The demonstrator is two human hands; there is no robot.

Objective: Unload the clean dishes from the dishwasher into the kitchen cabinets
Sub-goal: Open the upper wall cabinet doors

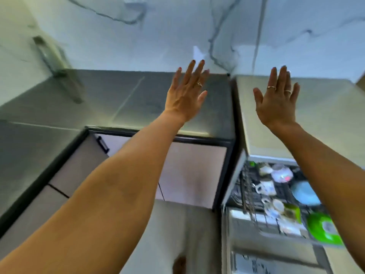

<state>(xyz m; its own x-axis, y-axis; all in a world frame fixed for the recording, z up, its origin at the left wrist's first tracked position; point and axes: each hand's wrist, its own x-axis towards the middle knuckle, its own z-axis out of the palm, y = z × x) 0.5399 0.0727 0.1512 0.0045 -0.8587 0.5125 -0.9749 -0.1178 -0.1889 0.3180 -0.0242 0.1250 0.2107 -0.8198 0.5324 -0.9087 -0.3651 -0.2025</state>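
Observation:
Both arms reach forward over the counter. My left hand (187, 93) is open, fingers spread, holding nothing, above the grey countertop (122, 99). My right hand (276, 99) is also open and empty, raised over the pale top of the dishwasher (325, 119). At the lower right the dishwasher's rack (248, 196) is pulled out. It holds a white mug (265, 187), a clear glass bowl (281, 173), a light blue plate (305, 192), a green plate (324, 227) and other small cups. The picture is blurred.
A marble-patterned wall (158, 36) rises behind the counter. Beige cabinet doors (189, 173) with a black handle (102, 144) sit under the black-edged counter. A dark upright object (57, 62) stands at the far left on the counter. Pale floor (177, 234) lies below.

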